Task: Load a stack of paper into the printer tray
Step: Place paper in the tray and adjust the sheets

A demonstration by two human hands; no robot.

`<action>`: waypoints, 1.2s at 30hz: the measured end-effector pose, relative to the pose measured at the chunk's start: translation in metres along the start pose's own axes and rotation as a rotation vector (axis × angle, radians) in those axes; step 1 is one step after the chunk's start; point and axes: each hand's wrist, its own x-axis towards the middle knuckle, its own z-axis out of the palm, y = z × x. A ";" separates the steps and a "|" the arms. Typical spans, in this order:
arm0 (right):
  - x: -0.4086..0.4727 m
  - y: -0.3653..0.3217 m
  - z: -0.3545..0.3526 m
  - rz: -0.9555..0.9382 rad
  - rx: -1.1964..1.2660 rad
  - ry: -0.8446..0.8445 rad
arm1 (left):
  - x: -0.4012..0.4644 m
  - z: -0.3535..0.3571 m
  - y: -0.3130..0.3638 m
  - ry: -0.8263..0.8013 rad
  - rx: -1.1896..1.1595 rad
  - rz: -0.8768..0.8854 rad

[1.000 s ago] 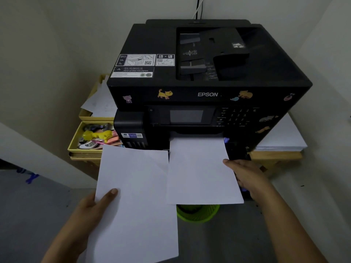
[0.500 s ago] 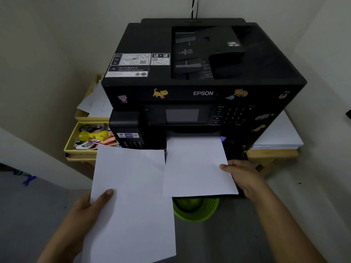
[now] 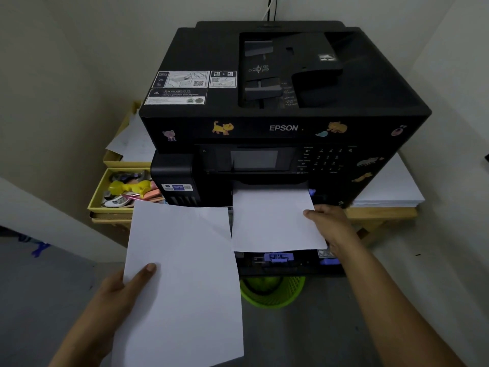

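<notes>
While both hands hold paper, these are the risks:
Right fingers (image 3: 309,213): pinching the side edge of the sheet (image 3: 275,221) lying in the pulled-out tray (image 3: 291,263); an uneven push could skew or crumple it.
Left hand (image 3: 116,287): thumb clamps a loose sheet (image 3: 182,282) in mid-air beside the tray; it may droop.
Printer (image 3: 285,102): misaligned paper could jam.
Tabletop (image 3: 381,211): spare stack (image 3: 391,189) untouched.

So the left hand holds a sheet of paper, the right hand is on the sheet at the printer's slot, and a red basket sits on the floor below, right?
Not quite: the basket is green, not red, as the head view shows. The rest stands: the left hand holds a sheet, and the right hand is on the sheet at the printer's slot.
</notes>
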 end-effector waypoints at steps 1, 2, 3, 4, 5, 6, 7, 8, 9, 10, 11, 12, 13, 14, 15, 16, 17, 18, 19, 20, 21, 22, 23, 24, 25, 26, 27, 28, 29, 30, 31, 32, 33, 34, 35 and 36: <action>-0.003 0.000 -0.001 0.000 0.002 -0.007 | 0.000 0.000 0.000 -0.006 0.000 -0.004; -0.007 0.001 -0.002 -0.002 0.005 -0.015 | 0.000 0.000 0.000 -0.010 0.002 -0.003; -0.012 0.002 -0.003 -0.007 0.001 -0.020 | -0.001 0.000 0.001 -0.011 0.005 -0.001; -0.017 0.003 -0.005 -0.020 -0.012 -0.020 | -0.001 0.001 0.002 -0.006 0.002 0.003; -0.022 0.004 -0.007 -0.036 -0.031 -0.016 | -0.003 0.002 0.003 -0.003 -0.001 0.009; -0.025 0.006 -0.009 -0.052 -0.056 -0.015 | -0.003 0.003 0.004 -0.004 -0.003 0.013; -0.029 0.008 -0.011 -0.065 -0.086 -0.019 | -0.004 0.003 0.004 -0.006 -0.001 0.012; -0.030 0.011 -0.012 -0.075 -0.120 -0.023 | -0.004 0.003 0.005 -0.009 0.003 0.007; -0.031 0.013 -0.011 -0.082 -0.145 -0.021 | -0.004 0.003 0.005 -0.008 0.009 0.005; -0.031 0.016 -0.011 -0.084 -0.158 -0.013 | -0.004 0.002 0.005 -0.003 0.018 0.005; -0.030 0.017 -0.011 -0.080 -0.157 -0.002 | -0.004 0.001 0.004 0.004 0.026 0.008; -0.030 0.018 -0.011 -0.076 -0.150 0.006 | -0.003 0.000 0.004 0.014 0.030 0.011; -0.029 0.018 -0.011 -0.070 -0.135 0.012 | -0.004 -0.001 0.005 0.026 0.029 0.017; -0.028 0.018 -0.011 -0.063 -0.120 0.014 | -0.004 -0.003 0.005 0.035 0.028 0.024; -0.027 0.019 -0.011 -0.060 -0.107 0.014 | -0.005 -0.005 0.006 0.044 0.026 0.032; -0.025 0.020 -0.011 -0.058 -0.100 0.015 | -0.006 -0.007 0.008 0.050 0.024 0.040; -0.025 0.021 -0.011 -0.059 -0.093 0.020 | -0.008 -0.008 0.010 0.048 0.019 0.048; -0.024 0.022 -0.011 -0.063 -0.090 0.026 | -0.009 -0.009 0.012 0.043 0.011 0.053; -0.024 0.022 -0.010 -0.066 -0.085 0.031 | -0.011 -0.010 0.013 0.039 0.005 0.057; -0.024 0.022 -0.010 -0.068 -0.081 0.031 | -0.011 -0.010 0.015 0.034 0.005 0.058; -0.025 0.021 -0.009 -0.069 -0.071 0.030 | -0.011 -0.009 0.015 0.027 0.013 0.060; -0.025 0.021 -0.010 -0.069 -0.063 0.031 | -0.012 -0.008 0.016 0.023 0.023 0.065; -0.026 0.021 -0.010 -0.070 -0.060 0.032 | -0.012 -0.007 0.016 0.023 0.029 0.070; -0.027 0.021 -0.010 -0.075 -0.069 0.035 | -0.012 -0.007 0.016 0.024 0.032 0.072; -0.028 0.022 -0.010 -0.088 -0.094 0.039 | -0.012 -0.006 0.016 0.026 0.033 0.072; -0.029 0.024 -0.010 -0.119 -0.144 0.044 | -0.012 -0.006 0.016 0.026 0.036 0.073; -0.030 0.025 -0.009 -0.166 -0.216 0.046 | -0.013 -0.005 0.017 0.023 0.038 0.075; -0.032 0.026 -0.009 -0.223 -0.312 0.051 | -0.014 -0.004 0.018 0.019 0.038 0.076; -0.035 0.027 -0.009 -0.278 -0.425 0.069 | -0.015 -0.003 0.018 0.016 0.036 0.075; -0.037 0.027 -0.010 -0.324 -0.553 0.104 | -0.015 -0.003 0.019 0.013 0.032 0.072; -0.040 0.028 -0.011 -0.358 -0.676 0.133 | -0.016 -0.002 0.018 0.010 0.031 0.071; -0.042 0.028 -0.012 -0.371 -0.779 0.140 | -0.016 -0.003 0.018 0.008 0.033 0.072; -0.046 0.029 -0.014 -0.382 -0.845 0.127 | -0.015 -0.003 0.017 0.010 0.034 0.075; -0.049 0.029 -0.016 -0.407 -0.888 0.100 | -0.015 -0.003 0.017 0.012 0.034 0.078; -0.052 0.030 -0.018 -0.448 -0.932 0.072 | -0.014 -0.004 0.016 0.012 0.033 0.080; -0.054 0.031 -0.019 -0.498 -0.986 0.046 | -0.014 -0.005 0.015 0.013 0.030 0.076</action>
